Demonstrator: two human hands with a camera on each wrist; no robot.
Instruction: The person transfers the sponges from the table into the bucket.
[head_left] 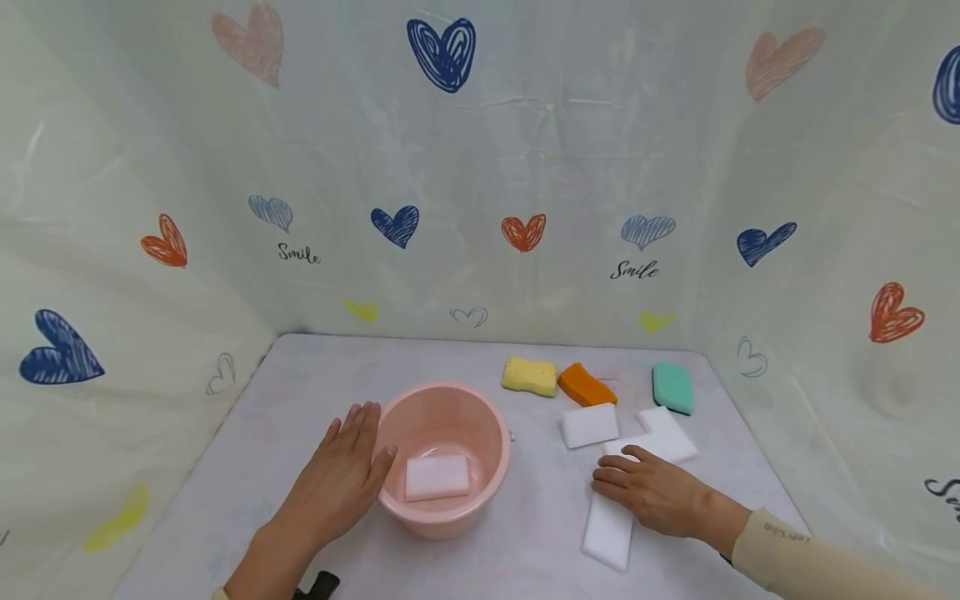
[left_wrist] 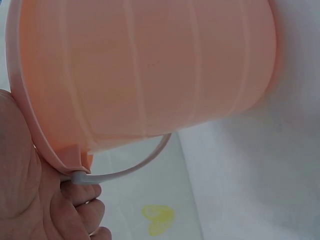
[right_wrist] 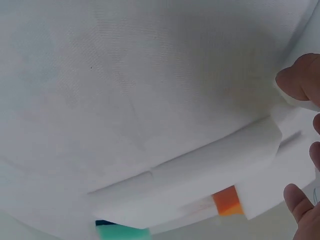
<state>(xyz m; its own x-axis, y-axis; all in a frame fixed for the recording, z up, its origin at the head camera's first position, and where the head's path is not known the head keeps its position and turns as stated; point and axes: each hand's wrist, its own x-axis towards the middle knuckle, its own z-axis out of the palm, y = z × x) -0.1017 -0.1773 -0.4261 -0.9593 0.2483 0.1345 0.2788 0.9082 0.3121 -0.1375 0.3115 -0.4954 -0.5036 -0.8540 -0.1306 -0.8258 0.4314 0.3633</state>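
A pink bucket (head_left: 444, 523) stands on the table with one white sponge (head_left: 437, 477) lying inside it. My left hand (head_left: 341, 479) rests against the bucket's left rim, fingers straight and together. The left wrist view has the palm beside the rim, close to the grey bail handle (left_wrist: 125, 172). Over the white sponges on the right is my right hand (head_left: 660, 492), fingers spread and slightly bent. Its thumb (right_wrist: 300, 77) touches the edge of the nearest white sponge (head_left: 609, 533); the hand partly hides that sponge. Behind it lie several more, including a white sponge (head_left: 590, 426).
Farther back are a yellow sponge (head_left: 529, 377), an orange sponge (head_left: 587, 386) and a green sponge (head_left: 672, 387). The table (head_left: 360, 358) is bounded by a hanging sheet (head_left: 465, 150) printed with hearts. A small black object (head_left: 324, 586) shows beside the left forearm.
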